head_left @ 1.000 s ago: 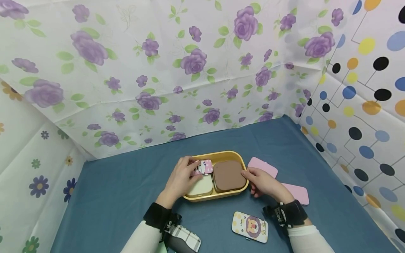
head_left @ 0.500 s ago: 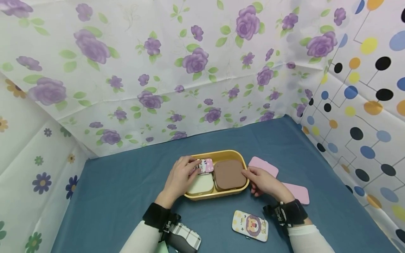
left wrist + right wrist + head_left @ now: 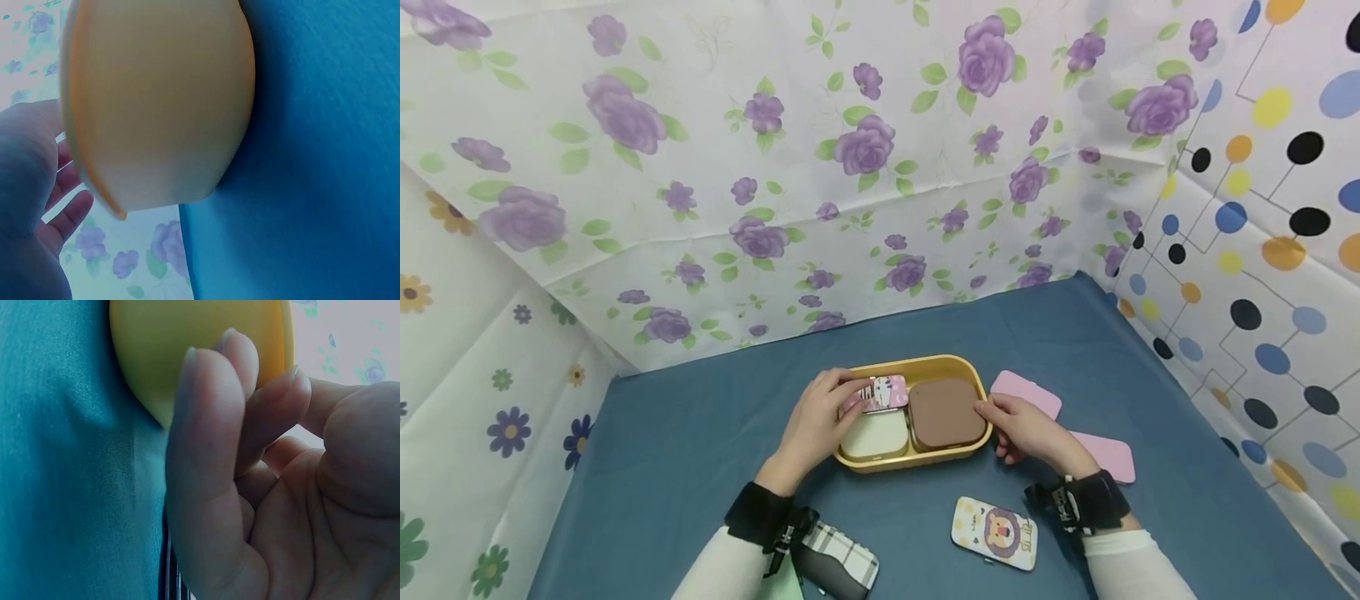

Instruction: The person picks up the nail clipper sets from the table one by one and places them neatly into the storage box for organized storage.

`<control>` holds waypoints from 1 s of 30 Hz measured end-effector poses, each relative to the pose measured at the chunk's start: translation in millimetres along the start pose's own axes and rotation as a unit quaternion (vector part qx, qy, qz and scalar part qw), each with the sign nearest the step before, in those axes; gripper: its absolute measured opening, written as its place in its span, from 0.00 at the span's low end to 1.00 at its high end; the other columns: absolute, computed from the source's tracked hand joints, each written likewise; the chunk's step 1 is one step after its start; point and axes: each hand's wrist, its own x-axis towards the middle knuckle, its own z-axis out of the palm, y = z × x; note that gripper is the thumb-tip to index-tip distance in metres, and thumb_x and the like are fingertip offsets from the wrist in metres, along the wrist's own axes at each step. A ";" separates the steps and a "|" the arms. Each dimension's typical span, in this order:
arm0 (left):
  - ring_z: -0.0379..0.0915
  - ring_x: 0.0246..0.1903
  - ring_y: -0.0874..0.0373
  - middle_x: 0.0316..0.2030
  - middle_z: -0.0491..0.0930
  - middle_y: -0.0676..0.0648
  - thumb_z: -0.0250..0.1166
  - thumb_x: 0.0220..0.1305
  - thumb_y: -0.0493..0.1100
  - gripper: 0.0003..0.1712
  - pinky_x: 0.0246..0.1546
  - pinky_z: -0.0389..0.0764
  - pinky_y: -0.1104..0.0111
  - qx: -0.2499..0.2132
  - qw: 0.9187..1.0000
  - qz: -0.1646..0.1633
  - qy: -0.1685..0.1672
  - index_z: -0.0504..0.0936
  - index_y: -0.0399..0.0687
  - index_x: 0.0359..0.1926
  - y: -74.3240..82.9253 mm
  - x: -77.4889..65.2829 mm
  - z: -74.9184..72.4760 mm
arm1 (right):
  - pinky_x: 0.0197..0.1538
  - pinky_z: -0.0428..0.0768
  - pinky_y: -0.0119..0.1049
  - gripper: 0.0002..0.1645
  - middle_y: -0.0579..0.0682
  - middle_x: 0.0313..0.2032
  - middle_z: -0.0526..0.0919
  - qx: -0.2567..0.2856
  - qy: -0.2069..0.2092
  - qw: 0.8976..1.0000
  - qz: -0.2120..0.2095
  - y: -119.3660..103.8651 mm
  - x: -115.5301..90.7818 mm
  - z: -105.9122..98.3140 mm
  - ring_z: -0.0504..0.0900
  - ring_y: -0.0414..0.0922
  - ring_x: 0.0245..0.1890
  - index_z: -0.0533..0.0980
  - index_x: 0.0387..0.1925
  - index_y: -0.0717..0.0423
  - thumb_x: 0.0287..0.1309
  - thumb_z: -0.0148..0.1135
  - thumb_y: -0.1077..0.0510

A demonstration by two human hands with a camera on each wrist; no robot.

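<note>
A yellow tray (image 3: 917,364) stands on the blue cloth in the head view. Inside it are a brown square box (image 3: 947,412), a cream square box (image 3: 874,437) and a small pink tin (image 3: 889,392) with a cartoon print. My left hand (image 3: 812,421) reaches over the tray's left end, fingers and thumb loosely bent over the pink tin's left part. My right hand (image 3: 1026,429) pinches the tray's right rim between thumb and forefinger. In the left wrist view the tray's wall (image 3: 162,100) hides part of the left fingers. In the right wrist view the right fingers (image 3: 209,425) are curled against the tray.
Two pink flat cases (image 3: 1037,397) lie right of the tray, partly behind the right arm. A lion-printed tin (image 3: 995,533) lies in front. A plaid and dark case (image 3: 842,558) and a pale green thing (image 3: 786,583) lie near the left wrist. Patterned cloth walls (image 3: 760,167) enclose the table.
My left hand has drawn slightly to the left, so more of the pink tin shows. The right hand keeps its pinch on the tray's rim. The view has shifted slightly.
</note>
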 end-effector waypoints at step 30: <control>0.76 0.51 0.65 0.56 0.79 0.62 0.83 0.57 0.58 0.33 0.50 0.81 0.57 -0.051 0.979 0.061 -0.189 0.87 0.61 0.62 42.0 -106.7 -59.6 | 0.26 0.82 0.37 0.29 0.51 0.23 0.73 0.000 0.005 1.000 0.003 -0.3 0.3 0.1 0.79 0.46 0.22 0.74 0.39 0.55 0.78 0.56 0.33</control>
